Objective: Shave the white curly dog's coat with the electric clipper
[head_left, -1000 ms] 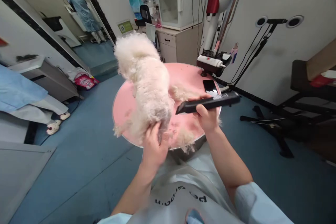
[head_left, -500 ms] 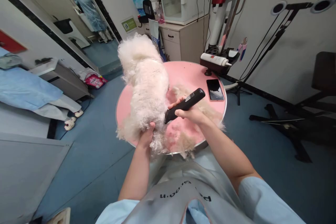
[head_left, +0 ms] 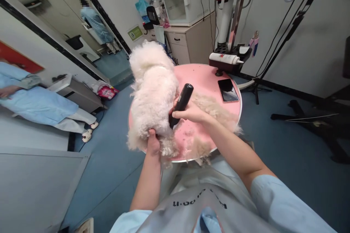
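A fluffy white dog (head_left: 157, 91) stands on a round pink grooming table (head_left: 191, 74), its back toward me and its head at the far end. My left hand (head_left: 153, 142) grips the dog's rear end, the thumb on top and the other fingers hidden in the fur. In my right hand (head_left: 191, 112) is a black hair clipper (head_left: 184, 96), held tilted with its upper end raised. The clipper's lower end is against the dog's right hindquarter. Cut fur (head_left: 213, 107) lies in loose clumps on the table's right side and front edge.
A phone (head_left: 228, 90) lies near the table's right edge. Behind it a holder carries a white bottle (head_left: 225, 58). A black stand (head_left: 284, 36) rises at the right. At the left stands a person in a blue gown (head_left: 41, 94); a cabinet (head_left: 197, 43) is behind the table.
The clipper has swung more upright, and my right hand has turned with it. My left hand still holds the dog's rear. The view has shifted slightly left.
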A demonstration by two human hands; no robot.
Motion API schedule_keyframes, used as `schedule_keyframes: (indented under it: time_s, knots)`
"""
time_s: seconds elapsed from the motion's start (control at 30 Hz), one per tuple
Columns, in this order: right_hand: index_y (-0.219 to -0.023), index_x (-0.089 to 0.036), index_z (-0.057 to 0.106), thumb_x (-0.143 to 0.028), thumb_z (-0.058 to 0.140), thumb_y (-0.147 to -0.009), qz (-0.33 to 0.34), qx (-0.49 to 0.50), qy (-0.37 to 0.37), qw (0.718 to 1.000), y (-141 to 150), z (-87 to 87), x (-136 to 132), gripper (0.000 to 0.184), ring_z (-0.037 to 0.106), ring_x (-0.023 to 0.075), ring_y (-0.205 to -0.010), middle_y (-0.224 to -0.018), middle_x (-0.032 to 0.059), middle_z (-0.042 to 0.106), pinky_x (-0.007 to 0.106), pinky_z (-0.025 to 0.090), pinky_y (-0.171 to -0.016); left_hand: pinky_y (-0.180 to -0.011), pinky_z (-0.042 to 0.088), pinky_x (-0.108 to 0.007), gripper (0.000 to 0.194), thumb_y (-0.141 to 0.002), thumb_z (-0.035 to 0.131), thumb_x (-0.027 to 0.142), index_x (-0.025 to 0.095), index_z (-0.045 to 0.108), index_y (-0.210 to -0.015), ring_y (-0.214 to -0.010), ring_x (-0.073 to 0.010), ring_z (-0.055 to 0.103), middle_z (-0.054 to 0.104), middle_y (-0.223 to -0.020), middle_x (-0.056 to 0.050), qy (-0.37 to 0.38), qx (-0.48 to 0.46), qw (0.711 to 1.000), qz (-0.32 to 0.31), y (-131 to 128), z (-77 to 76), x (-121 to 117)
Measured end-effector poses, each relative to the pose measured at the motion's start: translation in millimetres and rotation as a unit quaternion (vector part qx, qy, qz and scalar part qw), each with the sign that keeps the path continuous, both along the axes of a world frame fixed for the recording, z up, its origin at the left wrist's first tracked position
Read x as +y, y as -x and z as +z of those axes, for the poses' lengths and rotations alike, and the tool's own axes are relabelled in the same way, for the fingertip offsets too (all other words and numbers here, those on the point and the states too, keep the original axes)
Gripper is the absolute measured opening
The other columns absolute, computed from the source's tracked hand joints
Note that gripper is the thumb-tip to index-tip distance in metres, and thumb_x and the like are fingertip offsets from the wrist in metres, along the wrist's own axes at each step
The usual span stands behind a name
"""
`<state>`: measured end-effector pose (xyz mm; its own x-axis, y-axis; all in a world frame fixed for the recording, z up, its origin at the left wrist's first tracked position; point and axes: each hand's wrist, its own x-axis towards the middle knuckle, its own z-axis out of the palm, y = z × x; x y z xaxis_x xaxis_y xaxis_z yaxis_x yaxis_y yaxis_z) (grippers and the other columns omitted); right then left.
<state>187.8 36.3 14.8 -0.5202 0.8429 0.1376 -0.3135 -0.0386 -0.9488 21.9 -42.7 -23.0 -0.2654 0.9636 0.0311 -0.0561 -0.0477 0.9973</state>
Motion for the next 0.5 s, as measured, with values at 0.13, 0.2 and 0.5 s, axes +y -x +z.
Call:
schedule_keyframes:
  time_s: [0.13,0.2,0.5]
  knots:
    - [-0.084,-0.021,0.049,-0.026,0.078,-0.059,-0.034,0.040,0.029,0.998,-17,-8.3,-4,0.039,0.062,0.0135,-0.065,-0.081,0.0025,0.073,0.018,0.034,-0.041,-0.106,0.050,-0.040,0.095,-0.059,0.047,0.095,0.018,0.067,-0.110,-0.123,-0.0318,0.059,0.070,-0.117,-0.012,-0.008,-0.001,1.000,0.006,1,-0.2,-2]
    - [-0.085,-0.022,0.049,-0.032,0.076,-0.061,-0.129,0.112,0.017,0.985,-21,0.1,0,0.038,0.059,0.0112,-0.062,-0.085,0.0023,0.073,0.018,0.033,-0.043,-0.105,0.051,-0.041,0.096,-0.058,0.049,0.094,0.017,0.062,-0.114,-0.124,-0.0327,0.058,0.069,-0.121,-0.013,0.002,0.000,0.998,0.057,3,-1.4,-2]
    - [-0.086,-0.022,0.052,-0.022,0.076,-0.058,-0.136,0.137,0.022,0.981,11,-10.0,16,0.037,0.066,0.0168,-0.083,-0.086,0.0004,0.072,0.029,0.052,-0.070,-0.109,0.048,-0.043,0.089,-0.076,0.039,0.084,0.018,0.047,-0.135,-0.140,-0.0325,0.044,0.053,-0.145,-0.015,-0.003,0.032,0.994,0.104,6,-7.7,-2]
